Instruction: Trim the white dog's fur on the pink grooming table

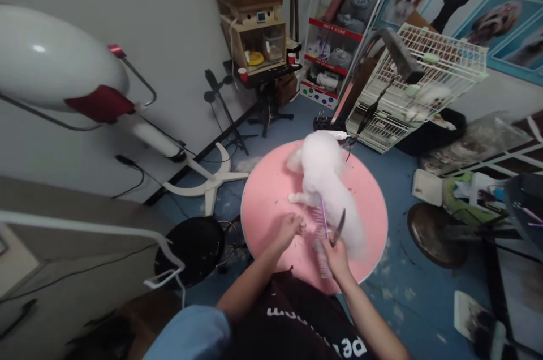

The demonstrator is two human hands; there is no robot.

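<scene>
White, fluffy, close-clipped dog [335, 196] lies ahead of us on a round, pale-rimmed pink tabletop [263, 196], slightly right of centre. Its long axis slants from the rounded head end, far and a little left, to the rump, near and right, with one white foreleg [300, 198] reaching out leftward.

Our right hand [336, 255] is the nearer one, just beside the rear flank. It grips a long-toothed comb with a purple spine [323, 215] together with dark, curved-bladed scissors [340, 224]; the comb points away from us, and we cannot tell whether its tip touches the coat. Our left hand [292, 228] sits across the pink surface, short of the foreleg, its fingers curled in; whether they pinch anything we cannot tell. The comb stands between that hand and the dog's side.

Beyond the dog, a white plastic tube with a nozzle [335, 135] lies by the far edge, and a black hanging cord [370, 115] dangles near it, crowding that far right side. Our near side has only our black apron with white lettering [263, 337]. Farther out stand a white wire cage [428, 46] to the right and a black round stool [190, 252] to the left.
</scene>
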